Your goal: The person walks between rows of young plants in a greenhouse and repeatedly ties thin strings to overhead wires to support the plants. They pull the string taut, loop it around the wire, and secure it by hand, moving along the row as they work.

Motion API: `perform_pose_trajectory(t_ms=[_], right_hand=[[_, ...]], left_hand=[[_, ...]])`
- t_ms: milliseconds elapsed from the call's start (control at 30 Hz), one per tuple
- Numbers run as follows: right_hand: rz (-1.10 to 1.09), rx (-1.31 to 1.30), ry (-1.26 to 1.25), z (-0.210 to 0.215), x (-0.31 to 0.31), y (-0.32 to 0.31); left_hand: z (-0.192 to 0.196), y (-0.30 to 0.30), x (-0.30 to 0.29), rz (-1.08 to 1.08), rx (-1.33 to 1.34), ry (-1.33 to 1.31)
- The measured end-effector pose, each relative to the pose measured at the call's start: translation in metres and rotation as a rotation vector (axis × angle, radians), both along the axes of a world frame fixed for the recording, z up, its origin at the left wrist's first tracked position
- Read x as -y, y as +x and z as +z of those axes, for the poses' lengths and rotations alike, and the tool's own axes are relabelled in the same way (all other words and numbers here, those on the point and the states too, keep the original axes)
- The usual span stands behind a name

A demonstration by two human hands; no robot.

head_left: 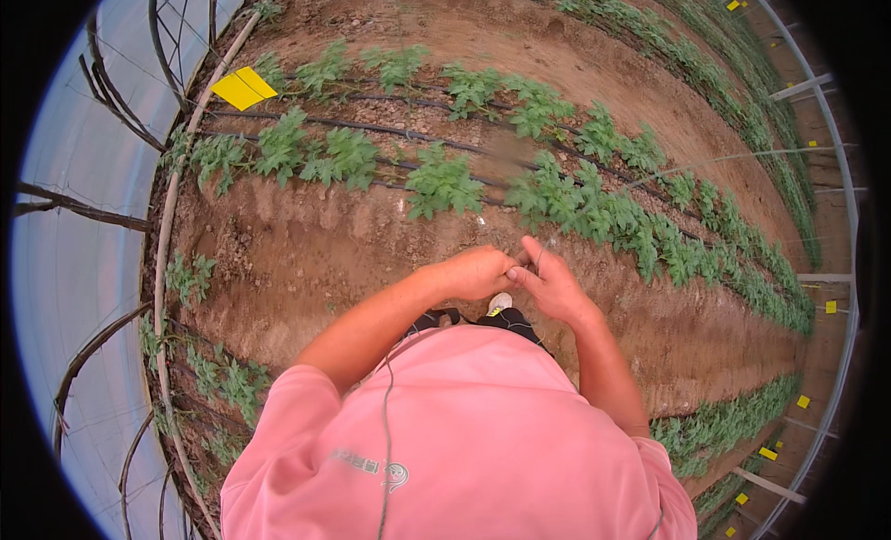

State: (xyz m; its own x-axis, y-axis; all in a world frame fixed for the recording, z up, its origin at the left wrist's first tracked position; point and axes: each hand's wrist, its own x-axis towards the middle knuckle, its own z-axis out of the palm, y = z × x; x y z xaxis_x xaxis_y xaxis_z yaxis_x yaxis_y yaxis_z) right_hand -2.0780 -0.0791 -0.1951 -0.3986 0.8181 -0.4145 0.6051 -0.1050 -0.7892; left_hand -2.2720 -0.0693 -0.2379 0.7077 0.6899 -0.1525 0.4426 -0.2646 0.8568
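Observation:
My left hand [479,272] and my right hand [555,285] meet in front of my body, above the bare soil strip. The left fingers are curled and pressed together; whatever they grip is too small to make out. On the right hand, the thumb reaches over to the left fingertips and the index finger points up and forward. A thin pale string [687,167] comes in from the far right and runs down toward the right fingers, which seem to pinch it. Just beyond the hands stands a row of leafy green plants [444,181].
Dark drip hoses [376,128] run along the plant rows. A yellow card [243,88] hangs at the far left, by a pole [167,225] and a plastic film wall [83,262]. My shoe [499,303] shows on the soil below. More plants [733,429] grow behind at the right.

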Motion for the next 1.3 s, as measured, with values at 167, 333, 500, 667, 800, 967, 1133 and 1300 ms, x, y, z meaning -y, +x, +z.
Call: perform_pose_trajectory(t_ms=[167, 333, 500, 667, 800, 967, 1133, 1300], right_hand=[[-0.094, -0.013, 0.029, -0.013, 0.016, 0.000], [-0.823, -0.520, -0.144, 0.013, -0.005, 0.038], [-1.230, -0.949, 0.168, 0.042, -0.051, 0.214], [-1.540, -1.053, 0.326, 0.014, -0.063, 0.357], [-1.830, -0.913, 0.470, -0.012, -0.082, 0.402], [-1.924, -0.799, 0.551, -0.037, -0.085, 0.426], [-2.031, -0.748, 0.780, -0.015, -0.091, 0.435], [-1.243, -0.416, 0.345, -0.019, -0.090, 0.409]], left_hand=[[-0.013, -0.010, 0.008, 0.028, 0.117, -0.056], [-0.049, -0.070, 0.016, 0.182, 0.197, -0.060], [-0.081, -0.191, 0.071, 0.434, -0.198, -0.269], [-0.108, -0.314, 0.162, 0.540, -0.669, -0.339], [-0.130, -0.391, 0.224, 0.613, -0.869, -0.414], [-0.124, -0.453, 0.247, 0.632, -1.036, -0.435], [-0.107, -0.455, 0.222, 0.857, -1.328, -0.558], [-0.065, -0.429, 0.127, 0.646, -1.057, -0.294]])
